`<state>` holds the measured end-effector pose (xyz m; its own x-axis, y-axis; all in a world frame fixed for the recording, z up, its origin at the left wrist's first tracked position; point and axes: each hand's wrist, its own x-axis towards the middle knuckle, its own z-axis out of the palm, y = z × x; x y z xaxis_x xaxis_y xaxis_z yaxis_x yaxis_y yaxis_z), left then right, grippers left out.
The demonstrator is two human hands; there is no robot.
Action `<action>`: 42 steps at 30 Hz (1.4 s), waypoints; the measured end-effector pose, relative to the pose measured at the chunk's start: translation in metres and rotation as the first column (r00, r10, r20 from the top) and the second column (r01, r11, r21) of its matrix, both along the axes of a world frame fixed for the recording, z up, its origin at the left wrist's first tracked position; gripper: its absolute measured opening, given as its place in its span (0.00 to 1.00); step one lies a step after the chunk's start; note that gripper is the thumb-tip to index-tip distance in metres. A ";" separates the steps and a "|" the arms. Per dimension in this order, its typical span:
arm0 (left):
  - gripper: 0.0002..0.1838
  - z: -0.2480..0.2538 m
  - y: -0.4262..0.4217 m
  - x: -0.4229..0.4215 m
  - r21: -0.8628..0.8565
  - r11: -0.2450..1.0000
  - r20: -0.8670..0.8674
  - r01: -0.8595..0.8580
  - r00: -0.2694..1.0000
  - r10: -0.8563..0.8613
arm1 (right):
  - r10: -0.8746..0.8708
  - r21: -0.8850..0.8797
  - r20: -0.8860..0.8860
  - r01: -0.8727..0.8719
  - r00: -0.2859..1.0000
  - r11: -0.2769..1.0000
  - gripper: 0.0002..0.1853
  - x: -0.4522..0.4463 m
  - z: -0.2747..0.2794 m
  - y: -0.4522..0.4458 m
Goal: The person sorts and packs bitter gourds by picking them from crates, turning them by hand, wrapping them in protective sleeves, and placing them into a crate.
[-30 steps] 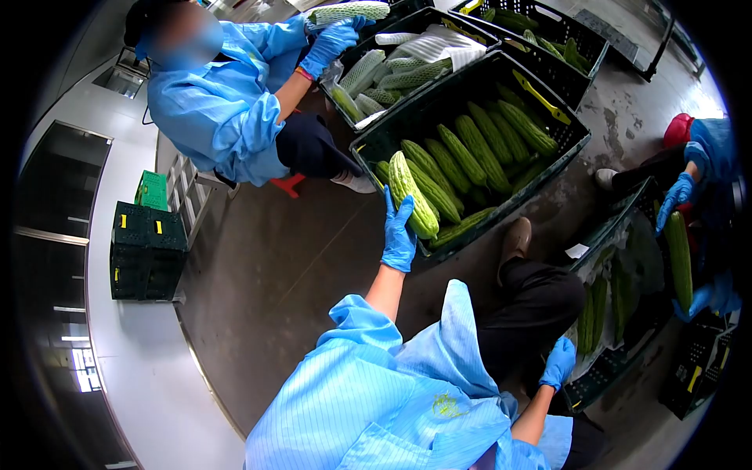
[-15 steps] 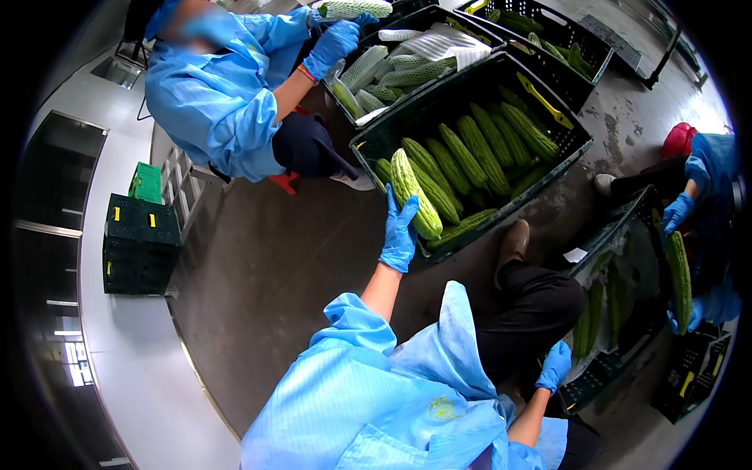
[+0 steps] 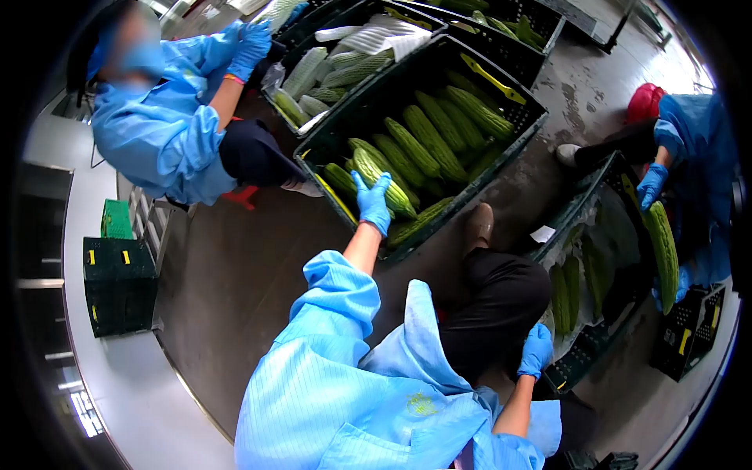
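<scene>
In a dark green crate point(image 3: 489, 168) ahead of me, several bitter gourds point(image 3: 423, 141) lie side by side. My left hand point(image 3: 374, 205), in a blue glove, is at the crate's near left, closed round the lower end of a paler bitter gourd point(image 3: 385, 185) that rests among the others. Lower right, my gloved right hand point(image 3: 536, 351) is curled closed at the rim of a second crate point(image 3: 572, 376), which has clear plastic film and more bitter gourds point(image 3: 565, 294) in it. What those fingers hold, if anything, is hidden.
A co-worker point(image 3: 157, 125) at upper left handles a netted gourd point(image 3: 276, 14) beside a crate of netted gourds point(image 3: 345, 69). On the right another person point(image 3: 693, 172) holds a bitter gourd point(image 3: 663, 251). Stacked crates point(image 3: 119, 286) stand by the left wall.
My left hand has lowered the pale gourd from above the crate's near side into it, among the others. The whole view has shifted; my right hand stays at the second crate's rim.
</scene>
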<state>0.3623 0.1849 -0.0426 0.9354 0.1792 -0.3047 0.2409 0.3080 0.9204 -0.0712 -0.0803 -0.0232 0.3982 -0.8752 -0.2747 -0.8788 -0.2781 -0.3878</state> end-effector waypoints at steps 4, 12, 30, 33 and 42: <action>0.59 -0.016 -0.004 0.031 0.163 0.985 -0.017 -0.056 0.998 0.060 | -0.025 0.008 -0.023 0.026 0.999 1.000 0.19 0.007 0.008 0.003; 0.60 -0.051 0.019 0.028 0.094 0.973 -0.266 0.210 0.947 -0.179 | -0.020 -0.006 -0.039 0.020 0.999 1.000 0.18 0.008 0.011 0.004; 0.13 0.089 -0.082 -0.195 0.334 0.652 0.002 0.681 0.691 -0.723 | 0.010 0.015 -0.028 -0.010 1.000 1.000 0.20 0.009 0.017 0.003; 0.12 0.080 -0.083 -0.195 0.286 0.660 -0.102 0.695 0.706 -0.700 | 0.039 0.020 -0.001 -0.039 0.999 0.999 0.21 0.008 0.013 0.002; 0.12 0.101 -0.056 -0.188 0.460 0.646 0.109 0.610 0.683 -0.722 | 0.036 -0.055 0.047 -0.033 0.998 0.998 0.20 0.007 0.019 0.008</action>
